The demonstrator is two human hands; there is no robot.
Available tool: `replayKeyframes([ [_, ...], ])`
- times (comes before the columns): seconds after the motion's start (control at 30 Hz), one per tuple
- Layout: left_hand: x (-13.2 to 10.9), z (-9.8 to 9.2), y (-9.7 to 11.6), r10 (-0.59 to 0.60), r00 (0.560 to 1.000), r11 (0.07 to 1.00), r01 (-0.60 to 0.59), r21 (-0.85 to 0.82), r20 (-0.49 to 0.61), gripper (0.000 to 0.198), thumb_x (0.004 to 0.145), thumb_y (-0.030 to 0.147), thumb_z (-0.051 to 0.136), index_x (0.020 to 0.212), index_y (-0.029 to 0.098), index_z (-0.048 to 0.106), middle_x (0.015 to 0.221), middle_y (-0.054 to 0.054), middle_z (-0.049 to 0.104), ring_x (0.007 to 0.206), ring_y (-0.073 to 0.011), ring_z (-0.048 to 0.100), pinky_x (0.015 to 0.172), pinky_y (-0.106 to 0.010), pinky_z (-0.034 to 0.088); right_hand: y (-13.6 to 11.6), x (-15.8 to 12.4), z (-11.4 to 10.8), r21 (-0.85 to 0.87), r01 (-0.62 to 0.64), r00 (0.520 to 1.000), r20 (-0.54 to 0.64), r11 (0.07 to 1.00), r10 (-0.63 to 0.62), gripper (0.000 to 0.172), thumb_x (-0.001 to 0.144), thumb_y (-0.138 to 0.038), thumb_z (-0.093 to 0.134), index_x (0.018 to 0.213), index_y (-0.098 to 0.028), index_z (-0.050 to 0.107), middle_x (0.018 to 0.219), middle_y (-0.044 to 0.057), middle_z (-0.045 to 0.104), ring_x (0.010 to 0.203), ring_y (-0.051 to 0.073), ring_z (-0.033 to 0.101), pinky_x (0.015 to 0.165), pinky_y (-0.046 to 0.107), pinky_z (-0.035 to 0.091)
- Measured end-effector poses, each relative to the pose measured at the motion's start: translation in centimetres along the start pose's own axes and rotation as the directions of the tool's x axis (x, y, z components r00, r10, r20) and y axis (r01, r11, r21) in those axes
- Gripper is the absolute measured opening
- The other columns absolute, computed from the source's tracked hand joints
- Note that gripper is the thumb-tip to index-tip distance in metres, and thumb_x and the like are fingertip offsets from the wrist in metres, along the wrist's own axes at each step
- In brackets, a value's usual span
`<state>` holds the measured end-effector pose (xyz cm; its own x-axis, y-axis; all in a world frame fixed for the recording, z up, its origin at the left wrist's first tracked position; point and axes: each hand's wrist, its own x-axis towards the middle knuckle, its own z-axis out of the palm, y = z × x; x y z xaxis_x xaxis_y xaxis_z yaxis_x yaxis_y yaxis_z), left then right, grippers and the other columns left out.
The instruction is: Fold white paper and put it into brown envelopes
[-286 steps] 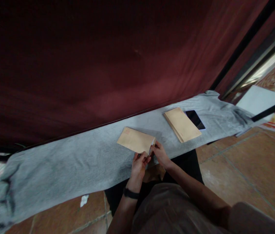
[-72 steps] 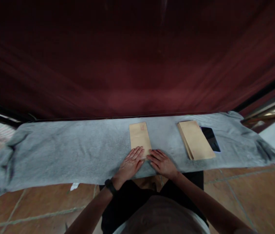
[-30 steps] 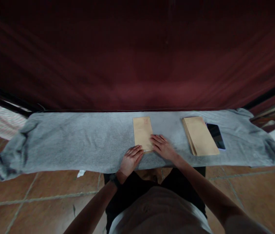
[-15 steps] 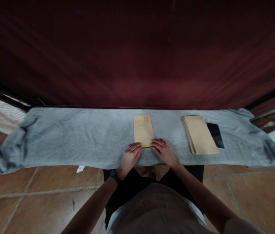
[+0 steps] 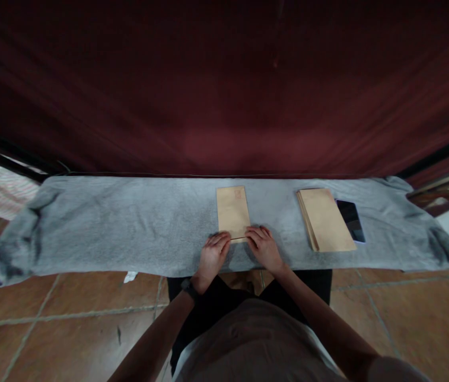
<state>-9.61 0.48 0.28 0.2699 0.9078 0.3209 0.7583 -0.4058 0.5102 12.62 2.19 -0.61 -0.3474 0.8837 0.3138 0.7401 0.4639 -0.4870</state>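
A brown paper envelope (image 5: 232,209) with small red print in its far right corner lies on the grey cloth in front of me. My left hand (image 5: 214,254) is closed at the envelope's near left corner, fingertips on the paper. Opposite it, my right hand (image 5: 264,249) grips the near right corner with bent fingers. Between the two hands a dark crease crosses the near end, and a narrow strip of paper shows below it. Both thumbs are mostly hidden.
On the right lies a stack of brown envelopes (image 5: 325,220), partly over a dark phone (image 5: 351,220). Grey cloth (image 5: 129,223) covers the narrow surface, backed by a dark red panel (image 5: 224,143). A white scrap (image 5: 130,276) lies on the tiled floor.
At the envelope's near end, the strip below the crease now shows more plainly between my fingers. My hands have barely moved, and the stack and phone stay put.
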Motion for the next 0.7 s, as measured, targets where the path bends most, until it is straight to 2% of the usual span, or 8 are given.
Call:
replayKeyframes([
  [0.13, 0.2, 0.0, -0.1, 0.001, 1.0, 1.0, -0.001, -0.017, 0.004, 0.023, 0.104, 0.026, 0.047, 0.108, 0.022, 0.069, 0.116, -0.005, 0.074, 0.11, -0.0219, 0.068, 0.097, -0.041, 0.054, -1.2, -0.7, -0.1, -0.02, 0.049, 0.999, -0.013, 0.999, -0.049, 0.035, 0.102, -0.017, 0.043, 0.13, -0.024, 0.062, 0.139, 0.007, 0.063, 0.133, 0.025, 0.054, 0.12, 0.051, 0.035],
  [0.23, 0.5, 0.1, -0.3, -0.011, 1.0, 1.0, 0.011, -0.028, 0.012, 0.023, 0.103, 0.027, 0.047, 0.103, 0.022, 0.069, 0.111, -0.005, 0.075, 0.105, -0.022, 0.068, 0.095, -0.041, 0.055, -2.4, -1.7, 0.1, -0.025, 0.123, 0.992, 0.041, 0.992, -0.122, 0.039, 0.102, -0.019, 0.044, 0.138, -0.023, 0.058, 0.147, 0.007, 0.058, 0.141, 0.024, 0.047, 0.122, 0.049, 0.033],
  [0.33, 0.6, -0.1, -0.4, -0.015, 0.999, 0.997, 0.017, -0.075, 0.029, 0.018, 0.102, 0.028, 0.052, 0.098, 0.023, 0.069, 0.105, -0.005, 0.074, 0.102, -0.0216, 0.067, 0.094, -0.04, 0.055, -3.0, -2.7, 0.3, -0.003, 0.127, 0.989, 0.072, 0.992, -0.127, 0.044, 0.102, -0.022, 0.044, 0.145, -0.023, 0.053, 0.146, 0.009, 0.058, 0.14, 0.025, 0.049, 0.121, 0.05, 0.035],
  [0.43, -0.1, -0.4, -0.5, 0.013, 1.0, 0.994, -0.011, -0.109, 0.021, 0.013, 0.1, 0.028, 0.056, 0.105, 0.022, 0.067, 0.111, -0.006, 0.071, 0.109, -0.0225, 0.065, 0.098, -0.041, 0.055, -2.9, -3.0, 0.2, 0.029, 0.078, 0.996, 0.048, 0.997, -0.08, 0.046, 0.103, -0.023, 0.043, 0.148, -0.021, 0.049, 0.144, 0.011, 0.06, 0.136, 0.025, 0.052, 0.119, 0.052, 0.037],
  [0.57, -1.4, -0.9, -0.5, 0.015, 0.999, 0.994, -0.019, -0.104, -0.043, 0.013, 0.1, 0.022, 0.053, 0.107, 0.022, 0.064, 0.113, -0.006, 0.069, 0.11, -0.0214, 0.064, 0.098, -0.04, 0.055, -2.8, -2.1, -0.5, 0.067, 0.061, 0.997, 0.032, 0.996, -0.063, 0.038, 0.104, -0.024, 0.044, 0.139, -0.02, 0.057, 0.134, 0.012, 0.065, 0.128, 0.024, 0.057, 0.115, 0.052, 0.039],
  [0.7, -1.8, -0.9, -0.6, 0.033, 0.997, 0.994, -0.04, -0.099, -0.069, 0.011, 0.1, 0.022, 0.054, 0.104, 0.022, 0.064, 0.111, -0.006, 0.069, 0.109, -0.0206, 0.064, 0.096, -0.039, 0.056, -3.2, -0.4, -1.6, 0.059, 0.053, 0.988, 0.145, 0.997, -0.061, 0.023, 0.104, -0.025, 0.048, 0.11, -0.023, 0.07, 0.102, 0.005, 0.073, 0.101, 0.021, 0.066, 0.1, 0.044, 0.047],
])
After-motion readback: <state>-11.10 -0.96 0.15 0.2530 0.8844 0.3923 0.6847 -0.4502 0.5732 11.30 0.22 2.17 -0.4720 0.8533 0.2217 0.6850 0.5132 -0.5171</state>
